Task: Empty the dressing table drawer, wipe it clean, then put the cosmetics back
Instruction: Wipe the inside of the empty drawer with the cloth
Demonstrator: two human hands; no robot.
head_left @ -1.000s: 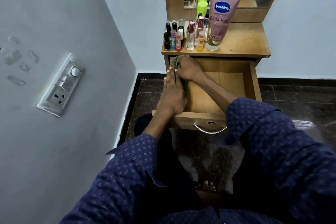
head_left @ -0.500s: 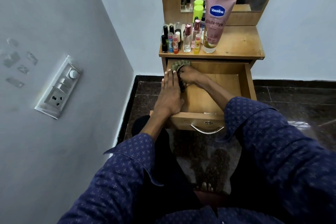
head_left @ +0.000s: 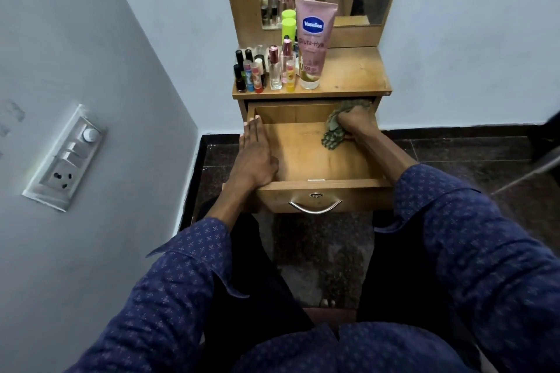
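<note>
- Wooden drawer (head_left: 303,157) is pulled out and its floor is bare, so I judge the emptying step done and the wiping step in progress
- Right hand (head_left: 353,124) has its fingers curled round a greenish patterned cloth (head_left: 333,135) and presses it into the far right corner of the drawer, probably because dust collects in corners
- Left hand (head_left: 253,157) lies flat with straight fingers along the left drawer wall, the thumb hooked inside; it holds nothing, and I think it steadies the drawer so it does not slide while the other hand rubs
- Cosmetics wait on the table (head_left: 354,76) just beyond the left hand's fingertips, standing upright in a tight group at the left side, likely to keep them out of the way
- Counted: one big pink lotion tube (head_left: 313,45) standing on its cap, one tall bottle with a lime green cap (head_left: 288,26), two clear perfume bottles (head_left: 275,70) with rose caps
- Small nail polishes and lip balm sticks (head_left: 250,74) are about nine, but they overlap, so I cannot count them exactly
- One cloth, one drawer with one metal handle (head_left: 315,207) at the front, nearer the person than both hands
</note>
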